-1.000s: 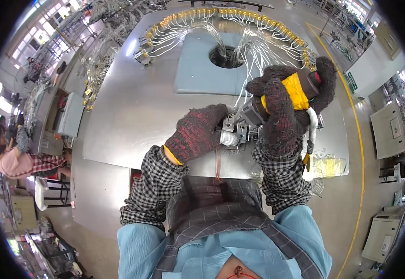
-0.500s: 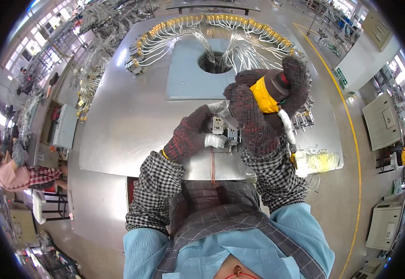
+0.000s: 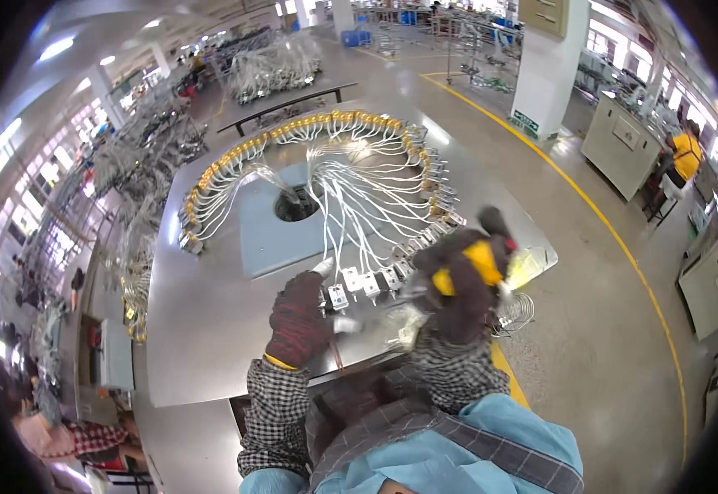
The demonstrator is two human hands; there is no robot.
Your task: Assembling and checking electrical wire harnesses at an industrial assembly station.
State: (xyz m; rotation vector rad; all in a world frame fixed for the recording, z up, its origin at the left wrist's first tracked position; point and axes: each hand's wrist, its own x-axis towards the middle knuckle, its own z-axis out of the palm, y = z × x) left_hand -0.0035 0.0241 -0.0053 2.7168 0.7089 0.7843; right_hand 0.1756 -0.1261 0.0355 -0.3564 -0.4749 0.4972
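My left hand [image 3: 299, 319], in a dark knitted glove with white-wrapped fingertips, is at the near side of the table. Its thumb and forefinger close about a small silver metal block [image 3: 338, 297], partly covering it. To the right, my right hand [image 3: 456, 290], gloved and blurred by motion, is wrapped round a dark tool with a yellow band [image 3: 482, 263]; the tool's working end is too smeared to make out. Similar metal blocks [image 3: 371, 286] stand in a row between the hands, joined to white wires [image 3: 359, 202]. A thin reddish-brown cord [image 3: 336, 356] hangs at the table's near edge.
Yellow-ended fittings [image 3: 272, 136] curve round the far side of the metal table [image 3: 210, 329]. Wires reach a round opening [image 3: 296, 206] in a blue-grey plate. A clear bag [image 3: 528, 265] lies at the right corner, above a wire coil [image 3: 517, 313]. Co-workers sit left and far right.
The view has swung, shifting the table left and showing more of the room. My right hand with the tool has moved away from my left hand, which stays by the metal blocks.
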